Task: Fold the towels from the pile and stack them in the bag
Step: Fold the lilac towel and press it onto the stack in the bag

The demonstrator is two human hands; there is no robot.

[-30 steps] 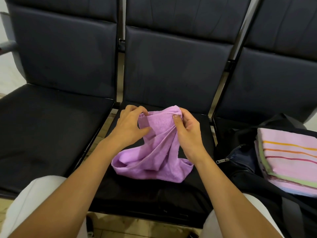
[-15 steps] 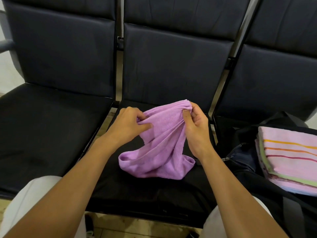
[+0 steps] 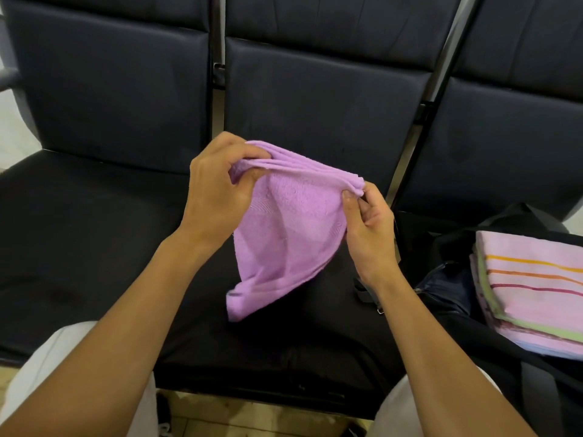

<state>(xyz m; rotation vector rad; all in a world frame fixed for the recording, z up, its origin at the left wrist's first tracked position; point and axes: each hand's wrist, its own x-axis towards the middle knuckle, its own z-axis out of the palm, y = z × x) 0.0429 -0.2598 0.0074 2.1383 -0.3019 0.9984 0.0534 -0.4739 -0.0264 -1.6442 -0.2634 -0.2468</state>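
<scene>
Purple towel (image 3: 284, 234): held above middle seat (image 3: 252, 351), gathered along its top edge, lower corner hanging free. Left hand (image 3: 217, 197): pinches the towel's left end. Right hand (image 3: 366, 228): pinches its right end. Black bag (image 3: 448, 272): open on the right seat. Folded towels (image 3: 533, 288): pink, striped, stacked in the bag. Three dark chairs (image 3: 107, 99) in a row.
</scene>
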